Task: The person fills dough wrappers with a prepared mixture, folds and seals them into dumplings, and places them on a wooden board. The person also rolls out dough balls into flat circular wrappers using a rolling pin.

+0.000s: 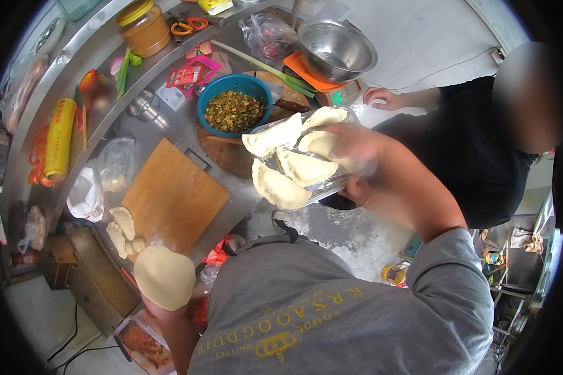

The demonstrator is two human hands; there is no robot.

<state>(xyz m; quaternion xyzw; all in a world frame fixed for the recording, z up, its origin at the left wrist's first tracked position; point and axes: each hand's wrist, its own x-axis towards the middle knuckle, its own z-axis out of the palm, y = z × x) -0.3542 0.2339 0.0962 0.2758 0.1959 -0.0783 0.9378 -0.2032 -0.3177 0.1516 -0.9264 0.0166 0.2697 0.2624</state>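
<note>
A round, flat sheet of dough (164, 277) rests on my left hand (165, 313), covering most of it, beside a wooden board's lower corner. My right hand (356, 146), blurred, is over the right end of a metal tray (326, 191), against the folded dough pockets; its exact grip is unclear. Several half-moon dough pockets (306, 166) with pressed edges lie in the tray. Fingers (356, 189) hold the tray's lower right edge; whose they are is unclear. Left of the tray is a blue bowl (201, 110) of chopped filling holding a utensil.
Dough pieces (123, 222) lie by the wooden board (176, 187). A knife (292, 106) rests on a round chopping board beside the bowl. A steel basin (338, 51) sits on a scale behind. A person in black (455, 154) stands at the right, one hand (384, 98) near the scale.
</note>
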